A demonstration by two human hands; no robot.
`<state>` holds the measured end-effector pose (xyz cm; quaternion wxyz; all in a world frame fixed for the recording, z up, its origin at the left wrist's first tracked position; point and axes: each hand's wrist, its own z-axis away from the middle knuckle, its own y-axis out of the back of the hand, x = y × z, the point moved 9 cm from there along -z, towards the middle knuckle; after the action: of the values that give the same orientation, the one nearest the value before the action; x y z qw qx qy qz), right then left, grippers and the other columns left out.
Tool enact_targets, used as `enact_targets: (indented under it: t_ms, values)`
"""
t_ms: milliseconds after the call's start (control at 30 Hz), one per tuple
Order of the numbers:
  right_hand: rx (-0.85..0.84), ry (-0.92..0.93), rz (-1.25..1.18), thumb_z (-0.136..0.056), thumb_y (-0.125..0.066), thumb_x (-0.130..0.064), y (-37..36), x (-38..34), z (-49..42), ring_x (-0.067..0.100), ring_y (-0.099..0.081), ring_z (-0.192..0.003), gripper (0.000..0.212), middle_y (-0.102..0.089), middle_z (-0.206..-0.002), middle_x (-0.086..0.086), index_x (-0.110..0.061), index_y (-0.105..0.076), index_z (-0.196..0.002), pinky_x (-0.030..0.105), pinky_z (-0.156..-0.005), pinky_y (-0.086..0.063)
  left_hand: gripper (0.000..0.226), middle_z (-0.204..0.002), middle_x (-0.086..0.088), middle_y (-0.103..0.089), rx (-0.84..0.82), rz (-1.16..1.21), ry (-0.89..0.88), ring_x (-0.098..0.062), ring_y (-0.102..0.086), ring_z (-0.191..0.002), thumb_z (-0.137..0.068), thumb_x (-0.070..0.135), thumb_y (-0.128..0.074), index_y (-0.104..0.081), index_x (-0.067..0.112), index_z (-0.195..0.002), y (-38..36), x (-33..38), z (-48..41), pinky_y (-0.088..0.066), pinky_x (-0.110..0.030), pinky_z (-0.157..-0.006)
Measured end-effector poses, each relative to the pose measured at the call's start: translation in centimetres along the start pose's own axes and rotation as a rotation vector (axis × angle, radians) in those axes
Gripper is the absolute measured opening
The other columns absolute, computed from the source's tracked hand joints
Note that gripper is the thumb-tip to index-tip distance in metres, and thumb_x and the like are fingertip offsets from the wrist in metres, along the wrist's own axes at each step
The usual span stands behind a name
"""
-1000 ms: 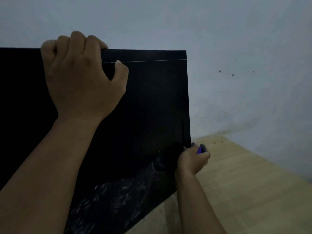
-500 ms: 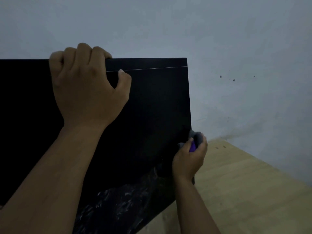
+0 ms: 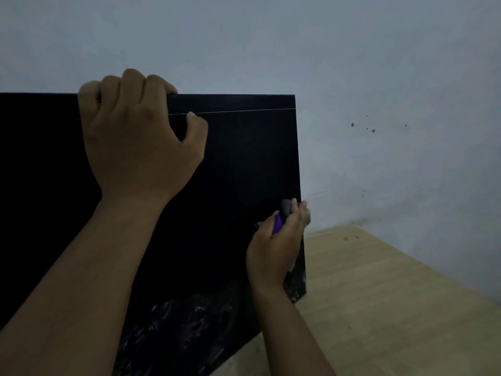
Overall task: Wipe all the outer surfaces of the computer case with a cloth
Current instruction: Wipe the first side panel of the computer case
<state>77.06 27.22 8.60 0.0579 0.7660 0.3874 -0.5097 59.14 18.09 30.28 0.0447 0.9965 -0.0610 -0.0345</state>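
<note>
Head view: the black case [image 3: 244,164] stands on the wooden bench [image 3: 379,308] by a wall [image 3: 379,63]. The left hand [image 3: 141,137] has its fingers curled over the case's top edge. The right hand [image 3: 276,245] clenches a cloth [image 3: 285,207] against the case's right edge.

Tabletop [image 3: 393,308] room beside case [image 3: 244,164] (wall [image 3: 379,77] behind)
</note>
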Motion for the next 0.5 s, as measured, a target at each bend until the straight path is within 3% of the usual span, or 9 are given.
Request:
enact_targets:
  t_ms: [133, 233, 400, 500]
  values:
    - [-0.077, 0.028, 0.145, -0.102, -0.046, -0.017, -0.3, 0.9, 0.0, 0.006, -0.001, -0.150, 0.056, -0.012, -0.165, -0.004, -0.013, -0.027, -0.155, 0.018, -0.118, -0.010, 0.043, -0.107, -0.014, -0.058, 0.000, -0.002, 0.002, -0.035, -0.049, -0.104, -0.089, 0.043, -0.046, -0.062, 0.009, -0.110, -0.1, 0.0, 0.0, -0.023, -0.042, -0.106]
    - [-0.088, 0.016, 0.146, -0.102, -0.046, -0.014, -0.8, 0.3, 0.6, 0.006, -0.002, -0.151, 0.057, -0.012, -0.165, -0.002, -0.011, -0.025, -0.155, 0.019, -0.121, -0.012, 0.043, -0.106, -0.015, -0.059, 0.005, -0.002, -0.001, -0.036, -0.049, -0.103, -0.089, 0.042, -0.047, -0.062, 0.008, -0.109, -0.1, 0.1, 0.0, -0.024, -0.043, -0.105]
    - [-0.163, 0.300, 0.031, -0.095, -0.047, -0.010, -1.3, -2.0, 1.8, 0.006, -0.011, -0.151, 0.055, -0.025, -0.161, 0.002, -0.007, -0.037, -0.149, 0.021, -0.121, -0.017, 0.043, -0.105, -0.016, -0.059, 0.008, -0.015, -0.013, -0.037, -0.050, -0.102, -0.089, 0.041, -0.047, -0.063, 0.007, -0.110, 0.0, 0.1, 0.0, -0.025, -0.044, -0.104]
    - [-0.113, 0.266, 0.032, -0.095, -0.048, -0.011, -0.6, -0.5, 1.4, 0.008, -0.021, -0.149, 0.051, -0.033, -0.157, 0.005, -0.007, -0.042, -0.146, 0.017, -0.118, -0.020, 0.044, -0.107, -0.015, -0.058, 0.003, -0.018, -0.014, -0.036, -0.049, -0.104, -0.089, 0.042, -0.046, -0.062, 0.008, -0.111, -0.1, 0.0, -0.1, -0.024, -0.043, -0.106]
